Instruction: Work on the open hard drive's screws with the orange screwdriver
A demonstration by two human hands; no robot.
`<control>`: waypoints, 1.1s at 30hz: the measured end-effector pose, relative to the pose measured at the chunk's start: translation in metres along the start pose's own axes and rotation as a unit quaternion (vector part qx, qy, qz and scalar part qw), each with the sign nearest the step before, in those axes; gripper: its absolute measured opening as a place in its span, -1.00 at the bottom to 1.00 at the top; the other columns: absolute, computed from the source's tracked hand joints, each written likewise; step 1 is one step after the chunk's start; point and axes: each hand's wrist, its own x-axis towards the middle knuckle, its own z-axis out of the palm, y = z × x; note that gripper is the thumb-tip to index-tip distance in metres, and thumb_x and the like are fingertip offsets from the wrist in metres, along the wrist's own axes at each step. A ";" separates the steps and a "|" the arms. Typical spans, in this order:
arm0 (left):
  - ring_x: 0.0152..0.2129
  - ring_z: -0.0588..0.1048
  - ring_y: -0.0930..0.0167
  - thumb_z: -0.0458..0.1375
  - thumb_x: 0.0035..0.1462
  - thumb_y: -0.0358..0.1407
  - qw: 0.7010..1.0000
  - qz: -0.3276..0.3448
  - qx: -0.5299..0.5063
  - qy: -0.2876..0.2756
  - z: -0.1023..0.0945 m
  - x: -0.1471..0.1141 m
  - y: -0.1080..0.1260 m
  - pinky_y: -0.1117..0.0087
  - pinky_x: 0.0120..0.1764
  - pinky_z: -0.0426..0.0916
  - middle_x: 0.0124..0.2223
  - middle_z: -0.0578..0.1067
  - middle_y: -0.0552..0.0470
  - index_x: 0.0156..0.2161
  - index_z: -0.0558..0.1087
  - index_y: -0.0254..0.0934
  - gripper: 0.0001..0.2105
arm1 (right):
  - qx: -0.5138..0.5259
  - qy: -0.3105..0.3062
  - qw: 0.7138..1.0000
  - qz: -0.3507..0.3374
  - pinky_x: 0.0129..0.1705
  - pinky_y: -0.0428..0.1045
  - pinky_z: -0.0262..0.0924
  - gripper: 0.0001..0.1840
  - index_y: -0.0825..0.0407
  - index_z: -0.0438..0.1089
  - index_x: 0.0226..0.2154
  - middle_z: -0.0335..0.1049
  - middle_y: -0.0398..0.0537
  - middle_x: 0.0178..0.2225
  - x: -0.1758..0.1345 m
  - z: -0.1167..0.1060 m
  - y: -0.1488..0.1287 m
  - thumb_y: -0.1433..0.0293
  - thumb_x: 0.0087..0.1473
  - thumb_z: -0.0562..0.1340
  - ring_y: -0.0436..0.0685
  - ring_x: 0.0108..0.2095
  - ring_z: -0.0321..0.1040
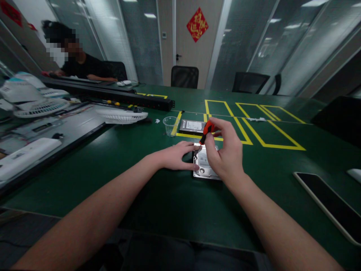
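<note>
A silver hard drive (203, 160) lies flat on the green table, directly in front of me. My right hand (225, 148) is closed around the red and black handle of a screwdriver (208, 130), held tilted with its shaft pointing down at the drive's upper left part. My left hand (182, 156) rests at the drive's left edge, thumb and fingers spread and touching it. Behind it lies a second hard drive (192, 126) with a white label, partly covered by the screwdriver and my right hand. Left of that one stands a clear plastic cup (170, 127).
Yellow tape rectangles (278, 146) mark the table (158, 210). A phone (327, 203) lies at the right. On the left are a long black bar (121, 96), white fan parts (122, 116) and a large flat panel (79, 120). A person (84, 66) sits at the far left.
</note>
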 end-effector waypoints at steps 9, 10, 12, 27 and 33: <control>0.81 0.26 -0.26 0.45 0.49 0.45 1.000 0.006 0.001 -0.003 -0.001 -0.001 -0.001 -0.44 0.79 0.21 0.85 0.34 -0.24 0.79 0.40 0.02 0.01 | -0.018 -0.004 0.999 0.040 0.06 0.29 0.78 -0.62 -0.16 0.58 0.29 0.80 0.02 0.11 0.000 -0.005 -0.001 0.28 0.51 0.49 0.31 -0.01 0.73; 0.81 0.25 -0.25 0.45 0.49 0.45 1.000 0.007 0.000 -0.003 -0.001 -0.001 0.000 -0.42 0.79 0.21 0.86 0.33 -0.24 0.79 0.39 0.02 0.01 | -0.020 -0.003 0.999 0.042 0.05 0.27 0.78 -0.63 -0.17 0.58 0.29 0.79 0.01 0.10 0.000 -0.005 -0.001 0.30 0.51 0.47 0.30 -0.02 0.73; 0.82 0.25 -0.24 0.46 0.48 0.45 1.000 0.008 -0.002 -0.002 -0.001 -0.001 0.000 -0.40 0.80 0.20 0.86 0.32 -0.23 0.79 0.40 0.02 0.02 | -0.020 0.000 0.999 0.043 0.05 0.26 0.79 -0.63 -0.17 0.57 0.30 0.79 0.00 0.07 0.000 -0.004 0.000 0.33 0.51 0.45 0.28 -0.03 0.73; 0.82 0.25 -0.22 0.48 0.47 0.43 1.000 0.006 -0.004 -0.002 -0.001 0.000 0.001 -0.36 0.82 0.16 0.86 0.31 -0.26 0.80 0.39 -0.03 0.04 | 0.000 0.015 1.000 0.003 0.11 0.31 0.85 -0.57 -0.16 0.55 0.35 0.71 0.10 0.19 -0.001 0.002 -0.001 0.43 0.54 0.30 0.34 0.14 0.75; 0.80 0.28 -0.22 0.48 0.46 0.46 1.000 0.005 -0.005 0.005 0.000 0.000 -0.001 -0.36 0.81 0.19 0.83 0.36 -0.26 0.76 0.44 0.01 0.01 | -0.021 0.019 1.000 -0.001 -0.01 0.23 0.79 -0.59 -0.17 0.61 0.30 0.64 0.05 0.07 0.002 -0.002 -0.003 0.43 0.50 0.33 0.29 -0.01 0.67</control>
